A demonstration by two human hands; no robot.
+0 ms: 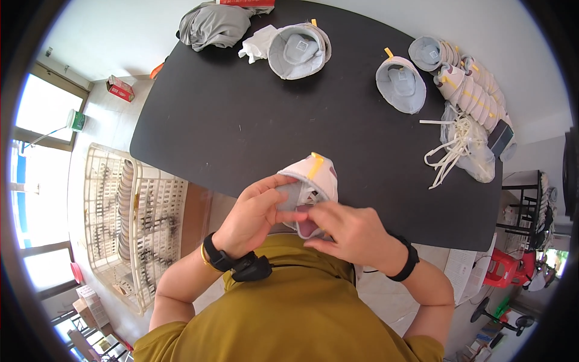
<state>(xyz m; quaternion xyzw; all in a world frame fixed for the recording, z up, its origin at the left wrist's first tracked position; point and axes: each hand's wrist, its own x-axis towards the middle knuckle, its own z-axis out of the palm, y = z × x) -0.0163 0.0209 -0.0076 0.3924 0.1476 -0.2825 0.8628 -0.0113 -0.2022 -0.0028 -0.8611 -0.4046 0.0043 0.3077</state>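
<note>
A white shoe upper [325, 174] with grey lining and a yellow pull tab is held before my body, at the table's near edge. My left hand [259, 209] grips its left rim, with fingers partly inside the opening. At the opening's lower right, the fingers of my right hand [347, 226] are closed on the upper's edge beside a dull purple flap [306, 227]. My right fingertips are partly hidden, so I cannot see whether they also pinch something small. Inside the opening, a small patch of white and dark shows.
On the black table [241, 120] stand a cup-shaped upper [298, 53] at the far side and another [401, 84] farther right. Stacked uppers [473, 96], white laces [461, 142] on a plastic bag and a phone [500, 137] lie right. A grey cloth [214, 27] lies far left; a cream plastic basket [157, 199] stands left.
</note>
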